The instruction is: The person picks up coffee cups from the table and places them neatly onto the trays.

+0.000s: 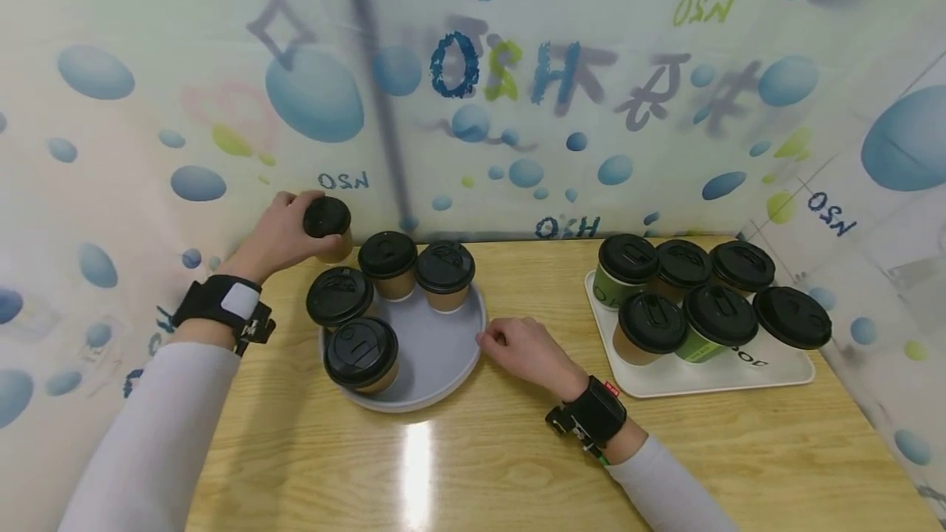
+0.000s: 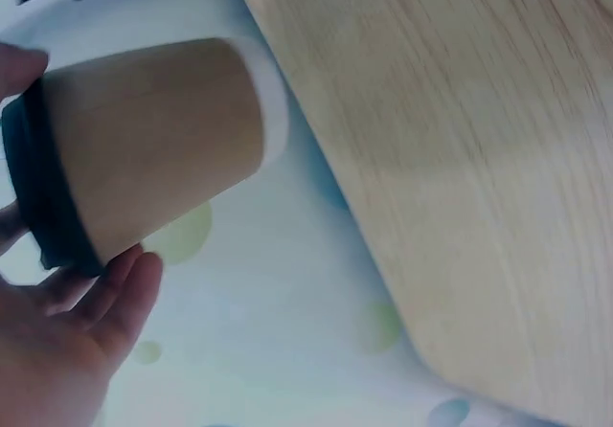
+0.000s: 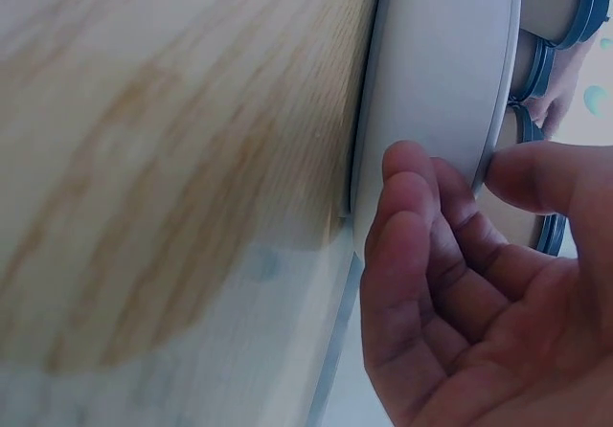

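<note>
My left hand [image 1: 284, 232] grips a brown paper coffee cup [image 2: 158, 140] by its black lid, behind and left of the round tray. In the left wrist view the cup's white base hangs free near the table's rounded corner. Several brown cups with black lids, one at the front [image 1: 362, 354], stand on the left and back of the round grey tray [image 1: 436, 360]. At that tray's right edge is my right hand [image 1: 534, 358]; the right wrist view shows its thumb at the rim and curled fingers [image 3: 402, 245] against the outer wall.
A white rectangular tray [image 1: 709, 380] on the right bears several lidded cups, some brown and some green [image 1: 698, 346]. A patterned curtain [image 1: 502, 146] with blue spots hangs behind the wooden table [image 1: 355, 466].
</note>
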A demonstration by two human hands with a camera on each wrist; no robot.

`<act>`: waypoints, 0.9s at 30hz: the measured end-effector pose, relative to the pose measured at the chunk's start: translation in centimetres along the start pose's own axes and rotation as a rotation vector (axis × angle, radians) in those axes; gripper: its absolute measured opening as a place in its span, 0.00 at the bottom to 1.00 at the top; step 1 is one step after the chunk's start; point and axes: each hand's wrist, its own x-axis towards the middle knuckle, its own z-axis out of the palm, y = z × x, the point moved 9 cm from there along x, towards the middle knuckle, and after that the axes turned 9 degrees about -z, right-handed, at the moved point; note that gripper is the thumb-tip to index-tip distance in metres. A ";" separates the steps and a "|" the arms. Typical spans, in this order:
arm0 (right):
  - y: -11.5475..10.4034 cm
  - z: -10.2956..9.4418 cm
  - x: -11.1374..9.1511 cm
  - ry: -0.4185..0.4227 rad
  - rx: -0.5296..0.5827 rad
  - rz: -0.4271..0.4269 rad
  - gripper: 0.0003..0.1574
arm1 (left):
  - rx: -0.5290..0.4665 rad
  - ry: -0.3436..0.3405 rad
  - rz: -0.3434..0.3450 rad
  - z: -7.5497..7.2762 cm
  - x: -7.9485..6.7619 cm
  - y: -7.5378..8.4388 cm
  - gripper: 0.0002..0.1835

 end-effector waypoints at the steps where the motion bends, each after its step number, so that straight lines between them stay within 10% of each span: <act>1: 0.0 0.0 0.0 0.000 -0.001 0.002 0.19 | -0.002 0.029 0.004 -0.4 -0.2 0.2 0.46; 18: -0.2 0.0 -0.1 0.016 0.005 -0.026 0.19 | -0.082 0.328 0.137 -5.3 -4.5 5.1 0.42; 27: -0.3 0.0 -0.1 0.013 -0.003 -0.018 0.18 | -0.112 0.267 0.194 -5.4 -7.5 8.9 0.44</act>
